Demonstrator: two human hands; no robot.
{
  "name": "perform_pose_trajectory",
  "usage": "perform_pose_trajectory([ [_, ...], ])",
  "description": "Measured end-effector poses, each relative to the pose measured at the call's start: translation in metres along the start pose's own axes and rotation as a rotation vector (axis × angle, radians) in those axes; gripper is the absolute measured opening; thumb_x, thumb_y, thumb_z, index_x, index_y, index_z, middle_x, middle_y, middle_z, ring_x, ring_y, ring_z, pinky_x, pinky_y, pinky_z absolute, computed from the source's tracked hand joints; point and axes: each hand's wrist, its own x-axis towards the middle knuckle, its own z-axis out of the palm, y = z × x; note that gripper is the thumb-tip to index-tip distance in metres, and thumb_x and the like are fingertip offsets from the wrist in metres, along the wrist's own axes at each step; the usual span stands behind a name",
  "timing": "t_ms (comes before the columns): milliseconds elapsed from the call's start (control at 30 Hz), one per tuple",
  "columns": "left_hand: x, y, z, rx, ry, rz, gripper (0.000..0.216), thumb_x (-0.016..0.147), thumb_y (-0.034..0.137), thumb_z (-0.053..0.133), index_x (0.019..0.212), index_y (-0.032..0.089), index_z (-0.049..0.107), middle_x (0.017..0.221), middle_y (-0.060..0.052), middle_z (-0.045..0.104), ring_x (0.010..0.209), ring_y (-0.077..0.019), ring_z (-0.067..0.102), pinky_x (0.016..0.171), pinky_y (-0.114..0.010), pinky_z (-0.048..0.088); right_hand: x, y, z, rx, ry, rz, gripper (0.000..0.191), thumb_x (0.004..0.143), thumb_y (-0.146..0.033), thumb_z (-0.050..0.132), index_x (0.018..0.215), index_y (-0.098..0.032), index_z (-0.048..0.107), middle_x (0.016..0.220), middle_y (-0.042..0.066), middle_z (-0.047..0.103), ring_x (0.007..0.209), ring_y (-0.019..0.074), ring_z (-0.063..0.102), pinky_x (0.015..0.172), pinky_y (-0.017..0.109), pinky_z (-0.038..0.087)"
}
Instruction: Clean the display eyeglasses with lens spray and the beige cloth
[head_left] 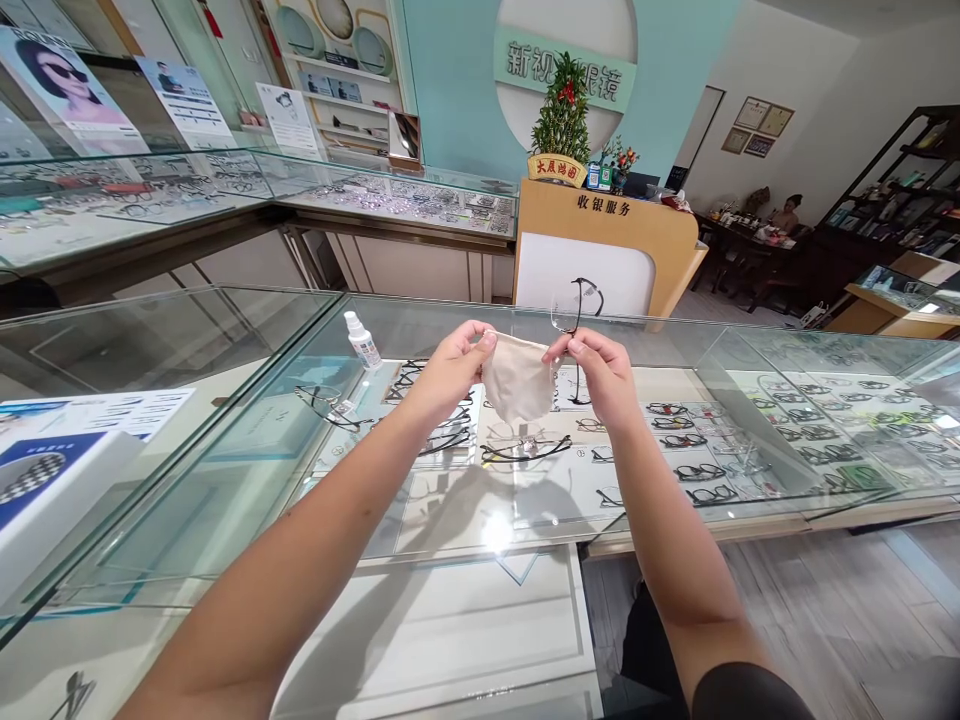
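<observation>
Pinched between left fingers (480, 347) and right fingers (580, 351) above the glass surface (457, 557): beige cloth (519, 380), likely light, limp, best held by edges. In right fingers too: black-armed eyeglasses (577, 316), probably fragile; grip by frame.

Left hand (457, 365) and right hand (606, 370) hold a beige cloth (520, 380) above the glass bench (652, 350); the right also holds eyeglasses (578, 305).

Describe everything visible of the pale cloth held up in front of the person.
The cloth is cream-beige and looks soft and thin, with slight creases. It hangs above the glass counter, top edge drawn nearly straight, lower edge rounded. The left hand pinches one upper corner; fingers of the right hand, which also holds eyeglasses, grip the other.
</observation>
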Motion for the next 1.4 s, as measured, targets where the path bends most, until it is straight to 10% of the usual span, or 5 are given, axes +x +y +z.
perform_pose_trajectory([
  [300,-0.007,-0.002,0.013,-0.017,0.135,-0.011,0.057,0.086,0.071,0.087,0.11,0.028,0.057,0.065,0.007,0.058,0.049,-0.0136,0.046,0.047,-0.026,0.031,0.004,0.007,0.004,0.146,0.07,0.129,0.033,0.1,-0.055,0.071,0.089,-0.025,0.078,0.093,0.005,0.075,0.096,0.0222,0.07,0.095,0.037,0.061],
  [600,0.002,-0.003,0.006,-0.238,0.269,-0.058,0.043,0.085,0.05,0.094,0.101,0.021,0.067,0.084,0.001,0.07,0.071,-0.0149,0.061,0.065,-0.026,0.048,0.002,0.006,0.01,0.287,0.094,0.15,0.032,0.094,-0.055,0.078,0.086,-0.025,0.076,0.09,0.004,0.074,0.097,0.0235,0.074,0.107,0.042,0.062],
  [800,0.002,-0.01,0.008,-0.303,0.18,-0.13,0.041,0.084,0.046,0.095,0.105,0.019,0.073,0.094,-0.004,0.077,0.081,-0.0183,0.068,0.073,-0.029,0.055,-0.002,0.006,0.02,0.353,-0.073,0.204,0.038,0.096,-0.061,0.076,0.086,-0.024,0.075,0.085,0.006,0.074,0.102,0.0284,0.078,0.102,0.044,0.063],
  [1100,0.004,-0.016,0.007,-0.242,0.215,-0.168,0.046,0.076,0.05,0.102,0.097,0.02,0.074,0.086,-0.002,0.074,0.073,-0.0165,0.064,0.065,-0.027,0.049,0.0,0.008,0.02,0.234,0.032,0.139,0.036,0.097,-0.061,0.073,0.088,-0.025,0.075,0.089,0.006,0.077,0.11,0.0289,0.078,0.108,0.044,0.061],
  [1400,0.001,-0.006,0.003,-0.356,-0.163,-0.449,0.042,0.077,0.052,0.101,0.092,0.019,0.08,0.085,-0.006,0.077,0.076,-0.0199,0.07,0.076,-0.033,0.06,0.003,0.008,0.013,0.198,0.154,0.087,0.034,0.099,-0.057,0.07,0.086,-0.026,0.072,0.094,0.007,0.079,0.116,0.0294,0.076,0.105,0.042,0.06],
])
